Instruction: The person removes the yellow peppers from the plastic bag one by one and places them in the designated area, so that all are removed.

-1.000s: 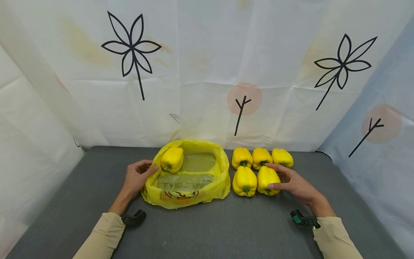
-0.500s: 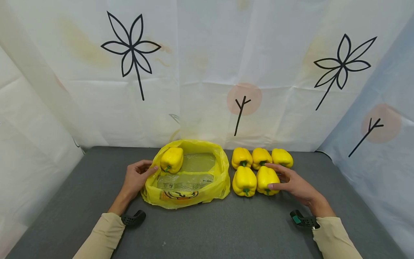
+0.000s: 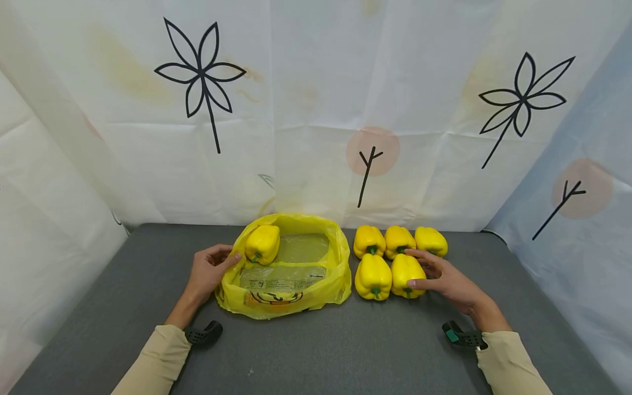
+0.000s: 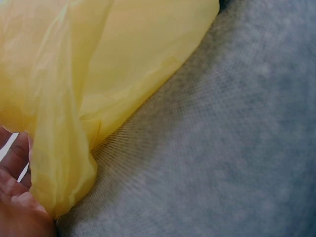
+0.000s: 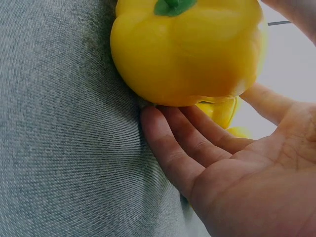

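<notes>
In the head view a yellow plastic bag (image 3: 291, 307) stands wide open on the grey table, with one yellow bell pepper (image 3: 263, 244) inside at its left. My left hand (image 3: 211, 270) pinches the bag's left rim, thumb on the inner side. The left wrist view shows the bag's gathered folds (image 4: 64, 163) beside the fingers. My right hand (image 3: 451, 280) holds the front right bell pepper (image 3: 407, 271) from its right side, thumb in front and fingers behind. In the right wrist view, several fingertips touch that pepper's (image 5: 192, 54) underside and side near the cloth.
Left of the held pepper stands another bell pepper (image 3: 373, 277). Behind them a row holds a left pepper (image 3: 368, 240), a middle pepper (image 3: 399, 240) and a right pepper (image 3: 431, 240). A patterned white curtain (image 3: 316, 164) hangs at the table's (image 3: 316, 356) back edge.
The pepper at my right hand has shifted very slightly left together with the hand. My left hand and the bag have stayed in place.
</notes>
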`<state>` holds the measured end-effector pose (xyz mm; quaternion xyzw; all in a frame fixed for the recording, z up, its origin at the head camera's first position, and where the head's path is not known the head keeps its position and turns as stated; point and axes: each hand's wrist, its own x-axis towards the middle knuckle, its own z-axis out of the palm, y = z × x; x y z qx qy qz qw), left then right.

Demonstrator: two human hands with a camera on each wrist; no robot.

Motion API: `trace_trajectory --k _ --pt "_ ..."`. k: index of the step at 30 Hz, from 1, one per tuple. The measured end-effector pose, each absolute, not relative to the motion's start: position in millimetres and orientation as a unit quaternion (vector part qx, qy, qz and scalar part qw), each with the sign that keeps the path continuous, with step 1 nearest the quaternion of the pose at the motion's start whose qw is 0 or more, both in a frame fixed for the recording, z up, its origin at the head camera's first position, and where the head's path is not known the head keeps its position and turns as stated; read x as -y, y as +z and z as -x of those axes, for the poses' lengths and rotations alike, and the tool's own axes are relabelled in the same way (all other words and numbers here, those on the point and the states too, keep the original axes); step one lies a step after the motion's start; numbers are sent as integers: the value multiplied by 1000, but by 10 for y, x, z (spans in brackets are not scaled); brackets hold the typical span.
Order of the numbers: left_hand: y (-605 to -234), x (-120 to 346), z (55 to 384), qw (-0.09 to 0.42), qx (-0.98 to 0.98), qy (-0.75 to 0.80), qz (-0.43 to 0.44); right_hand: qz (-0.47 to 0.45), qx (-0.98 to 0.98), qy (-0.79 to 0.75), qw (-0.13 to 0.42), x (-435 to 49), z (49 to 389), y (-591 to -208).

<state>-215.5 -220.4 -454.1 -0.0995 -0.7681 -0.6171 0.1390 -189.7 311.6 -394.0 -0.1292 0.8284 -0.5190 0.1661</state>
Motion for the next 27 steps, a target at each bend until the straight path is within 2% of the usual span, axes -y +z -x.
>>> trace_trajectory --k 27 --pt "-4555 2209 2163 134 773 -613 93 121 -830 -521 160 -3156 1909 -3958"
